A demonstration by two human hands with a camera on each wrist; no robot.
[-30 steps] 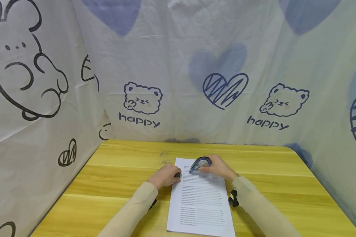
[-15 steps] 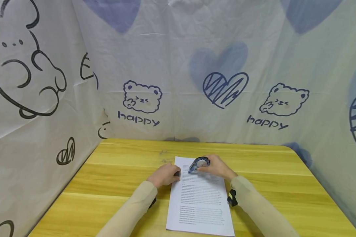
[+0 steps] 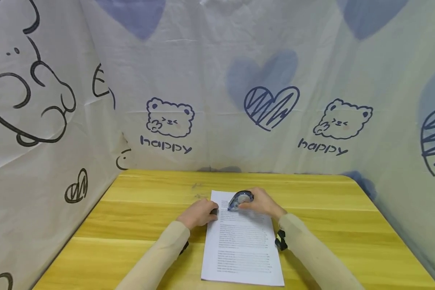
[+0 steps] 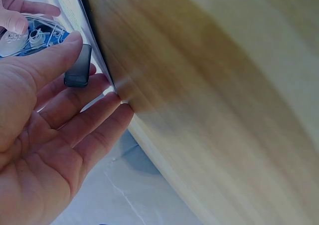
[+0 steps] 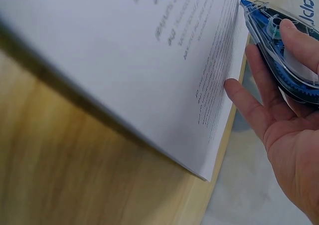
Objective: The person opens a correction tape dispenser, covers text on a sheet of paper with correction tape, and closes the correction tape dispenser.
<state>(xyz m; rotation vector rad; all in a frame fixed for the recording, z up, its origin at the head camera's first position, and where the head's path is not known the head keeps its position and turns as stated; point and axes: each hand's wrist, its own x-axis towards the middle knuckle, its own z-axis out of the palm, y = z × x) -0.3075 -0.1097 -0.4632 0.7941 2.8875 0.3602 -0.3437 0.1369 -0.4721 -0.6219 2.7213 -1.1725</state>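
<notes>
A stack of printed paper [image 3: 244,266] lies on the table. My right hand [image 3: 262,202] holds a clear blue correction tape [image 3: 242,198] over the upper part of the page, its tip close over the text near the left margin. In the right wrist view, the thumb presses the side of the correction tape [image 5: 279,40] and the fingers support it from below. At the paper's left edge is my left hand [image 3: 198,213], pinching a small black cap [image 4: 78,68] between thumb and index finger. Its other fingertips [image 4: 124,110] touch the paper's edge and the tabletop.
The yellow wood-grain table [image 3: 148,225] extends on both sides of the paper. A white cloth [image 3: 217,80] with printed hearts and bears hangs behind it, and more cloth covers the left and right sides. Each wrist wears a black band [image 3: 280,240].
The head view has shifted slightly, so everything appears a little further left. Both hands keep their holds, and the correction tape's tip stays at nearly the same spot on the page.
</notes>
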